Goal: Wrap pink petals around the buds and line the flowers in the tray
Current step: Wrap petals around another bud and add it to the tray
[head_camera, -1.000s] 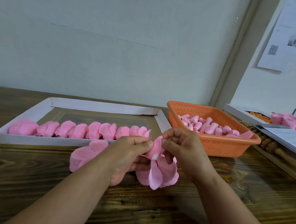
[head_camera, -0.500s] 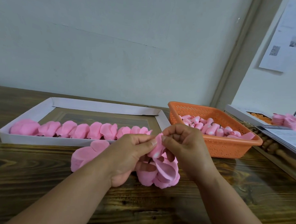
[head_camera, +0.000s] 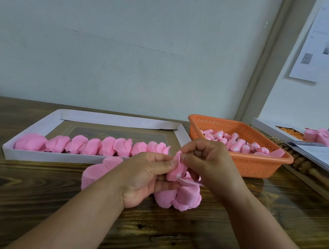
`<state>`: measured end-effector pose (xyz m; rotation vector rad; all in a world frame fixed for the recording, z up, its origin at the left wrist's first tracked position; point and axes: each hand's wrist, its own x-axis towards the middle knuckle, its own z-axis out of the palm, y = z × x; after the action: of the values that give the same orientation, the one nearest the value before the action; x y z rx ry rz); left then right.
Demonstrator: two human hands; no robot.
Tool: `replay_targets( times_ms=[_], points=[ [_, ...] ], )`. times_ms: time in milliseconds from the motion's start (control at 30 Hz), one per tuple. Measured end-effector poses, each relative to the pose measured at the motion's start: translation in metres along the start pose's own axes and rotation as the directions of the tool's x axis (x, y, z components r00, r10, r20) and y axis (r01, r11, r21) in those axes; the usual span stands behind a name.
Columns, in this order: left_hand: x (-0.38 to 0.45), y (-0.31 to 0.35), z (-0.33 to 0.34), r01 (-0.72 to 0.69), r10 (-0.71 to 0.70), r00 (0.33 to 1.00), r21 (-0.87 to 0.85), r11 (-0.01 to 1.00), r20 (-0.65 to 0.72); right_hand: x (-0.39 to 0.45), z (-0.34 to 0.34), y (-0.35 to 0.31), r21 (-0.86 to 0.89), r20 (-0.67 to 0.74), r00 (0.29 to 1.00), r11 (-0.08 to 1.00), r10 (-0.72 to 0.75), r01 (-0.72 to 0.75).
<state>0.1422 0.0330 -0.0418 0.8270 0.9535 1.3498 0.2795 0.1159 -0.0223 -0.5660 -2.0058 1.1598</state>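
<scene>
Entry: mid-wrap. My left hand (head_camera: pixel 143 177) and right hand (head_camera: pixel 209 163) met over the wooden table (head_camera: pixel 45 204), both with fingers curled and pinching the same flower (head_camera: pixel 177 171): a bud with a pink petal being folded round it. Left thumb and forefinger clamped its left side; right thumb and forefinger pinched the petal's upper edge. Loose petals (head_camera: pixel 179 198) hung bunched below, held under my left fingers, just above the tabletop.

A stack of spare petals (head_camera: pixel 96 175) lay on the table behind my left wrist, just in front of the white tray (head_camera: pixel 47 156). A row of finished flowers (head_camera: pixel 92 145) sat along the tray's near wall, its far half unfilled. Unwrapped buds (head_camera: pixel 239 142) filled the orange basket (head_camera: pixel 251 164) to the right.

Risks, as judged:
- The petal looked thin and soft; too hard a pinch would likely crease or tear it.
- Easing either pinch early would let the wrap spring open.
- The hanging petals could slip out and scatter.
- My left forearm was near the stack; a sweep could topple it.
</scene>
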Motion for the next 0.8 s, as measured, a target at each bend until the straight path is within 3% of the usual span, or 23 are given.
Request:
replay_targets(
  times_ms=[100,333,500,600,667,800],
  points=[
    [-0.001,-0.001,0.003,0.002,-0.002,1.0,0.001,1.0,0.028,0.001,-0.001,-0.001,0.003,0.014,1.0,1.0,0.013,-0.013],
    [0.001,-0.002,0.005,0.015,-0.017,0.999,-0.032,0.999,-0.048,0.002,-0.002,0.002,0.02,-0.004,1.0,1.0,0.008,-0.008],
    [0.0,0.001,0.004,0.008,-0.015,0.997,-0.089,0.996,-0.08,-0.001,-0.016,0.005,0.109,-0.182,0.966,0.973,-0.182,0.204],
    [-0.001,0.004,0.004,0.0,-0.013,0.995,-0.119,0.993,-0.101,-0.011,-0.031,0.006,0.034,0.012,0.939,0.939,-0.343,0.343],
    [-0.002,0.006,0.004,-0.004,-0.008,0.994,-0.115,0.993,-0.108,-0.017,-0.035,0.006,-0.093,0.165,0.926,0.929,-0.341,0.359],
    [-0.003,0.006,0.006,0.001,-0.01,0.997,-0.113,0.994,-0.082,-0.024,-0.029,0.008,-0.263,0.214,0.932,0.901,-0.294,0.345]
  ],
)
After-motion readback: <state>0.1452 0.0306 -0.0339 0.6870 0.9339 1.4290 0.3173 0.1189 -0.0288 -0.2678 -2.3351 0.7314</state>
